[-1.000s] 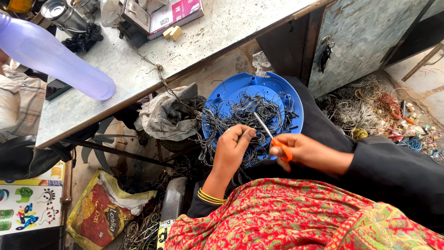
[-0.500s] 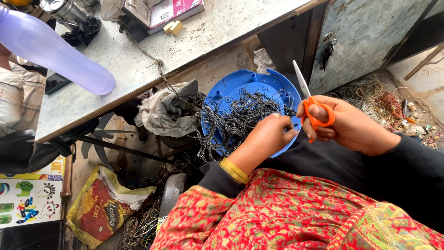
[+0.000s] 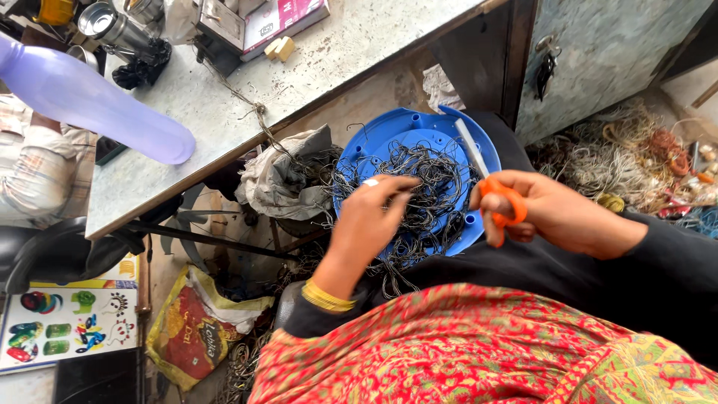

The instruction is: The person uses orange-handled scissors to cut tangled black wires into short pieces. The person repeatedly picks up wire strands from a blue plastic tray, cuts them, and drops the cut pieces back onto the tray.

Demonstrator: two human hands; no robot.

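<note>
1. Nearest the camera, a red patterned cloth [image 3: 479, 352] fills the bottom of the view and runs off the lower edge; it hides the person's lap and whatever the blue tray rests on.
2. The left hand [image 3: 370, 217] reaches forward from a dark sleeve with a yellow bangle [image 3: 325, 298] at the wrist. Its back faces the camera, fingers [image 3: 396, 183] stretched out and pressed into the tangle of dark wires; whether they pinch a strand cannot be told, since the fingertips sink among the wires.
3. The right hand [image 3: 553, 213] comes in from the right, its dark sleeve cut off by the frame edge. Its fingers are clenched through the orange loops of a pair of scissors [image 3: 490, 183], blades pointing up and away over the tray's right rim.
4. The tangle of dark wires [image 3: 419, 187] lies in a round blue tray [image 3: 374, 138], just beyond the lap, with strands spilling over the near rim and to the left toward a crumpled grey cloth [image 3: 284, 176].
5. On the floor to the right, a heap of pale and coloured wire scraps [image 3: 628, 157] is partly cut off.
6. Farther off, the grey tabletop [image 3: 299, 82] carries a lilac bottle [image 3: 90, 97], blurred and cut at the left edge, and a box [image 3: 280, 19] at the top edge.
</note>
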